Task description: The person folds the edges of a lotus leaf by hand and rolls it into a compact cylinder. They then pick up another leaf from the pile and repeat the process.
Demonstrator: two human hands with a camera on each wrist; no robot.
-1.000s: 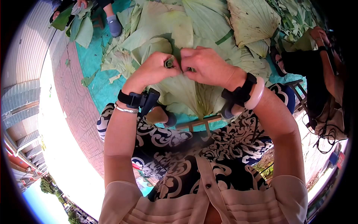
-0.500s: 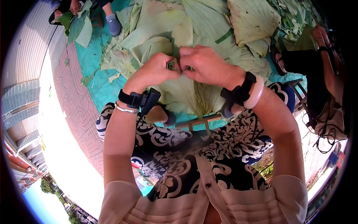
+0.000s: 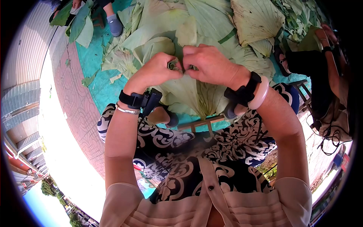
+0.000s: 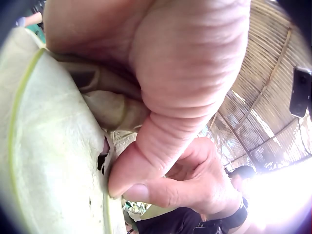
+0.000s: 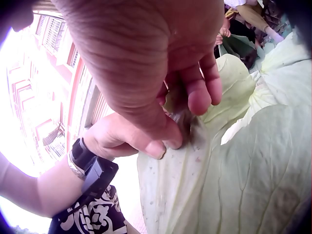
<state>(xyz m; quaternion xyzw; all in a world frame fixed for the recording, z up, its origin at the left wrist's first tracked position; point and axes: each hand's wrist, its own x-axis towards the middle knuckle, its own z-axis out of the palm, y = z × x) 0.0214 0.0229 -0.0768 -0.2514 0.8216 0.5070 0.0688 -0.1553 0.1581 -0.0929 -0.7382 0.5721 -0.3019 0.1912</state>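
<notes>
Both hands meet at the top centre of the head view over large pale green leaves. The left hand (image 3: 157, 71) grips a rolled leaf (image 3: 172, 65), its curled end showing by the thumb. Close beside it, the right hand (image 3: 211, 66) pinches the same leafy material with bent fingers. In the left wrist view, the left thumb presses a pale leaf (image 4: 53, 141) next to a small dark tear, and the right hand's thumb (image 4: 195, 185) touches the edge there. The right wrist view has both thumbs side by side on the leaf (image 5: 175, 190).
Broad leaves (image 3: 257, 22) lie piled on a turquoise sheet (image 3: 99, 90). A wooden frame (image 3: 202, 123) stands between the feet. Other people sit at the upper left and right, one beside a dark cable (image 3: 331, 140). Patterned paving (image 3: 72, 94) runs along the left.
The hands stay nearly in place with small finger shifts, and the roll's end in the left hand looks slightly wider than at first. At upper left, another person's leaves have moved.
</notes>
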